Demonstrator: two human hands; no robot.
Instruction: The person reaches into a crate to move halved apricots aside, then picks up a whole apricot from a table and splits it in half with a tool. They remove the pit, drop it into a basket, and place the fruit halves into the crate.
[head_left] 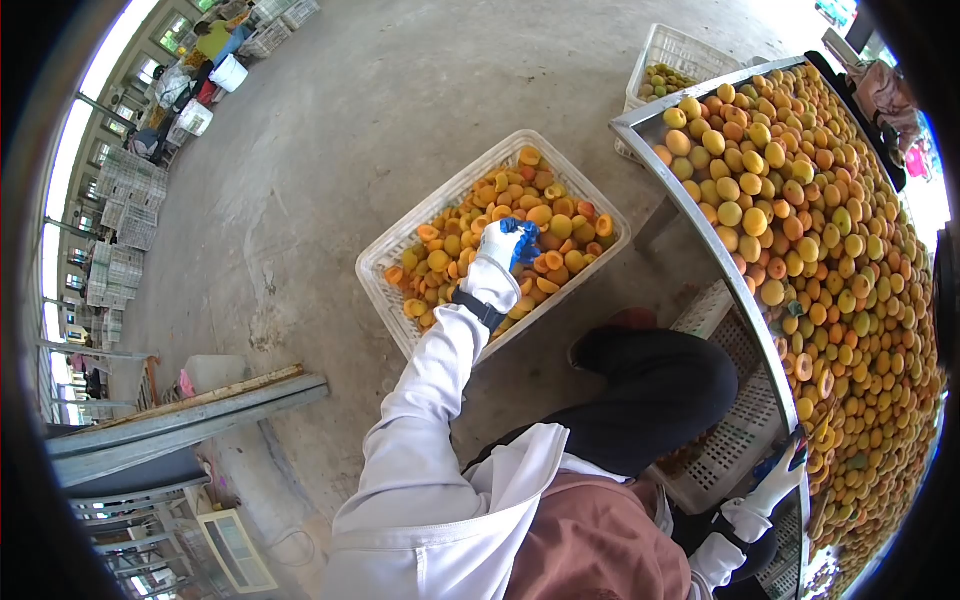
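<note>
My left hand (508, 244), in a white glove with blue fingers, hangs over a white plastic crate (395, 252) of halved apricots (460, 238). Its fingers are curled in; whatever they hold is hidden. My right hand (779, 478), gloved too, is low at the metal rim (752, 318) of a sorting table. Its fingers look closed around a small dark and red thing that I cannot make out. Whole apricots (835, 270) are heaped across the table, a few cut ones among them near the rim.
Another crate (690, 48) with greenish fruit stands beyond the table's far corner. Slatted crates (735, 425) sit under the table beside my knee. Metal beams (190, 420) lie at left. Stacked crates (130, 200) and people (212, 42) line the far wall.
</note>
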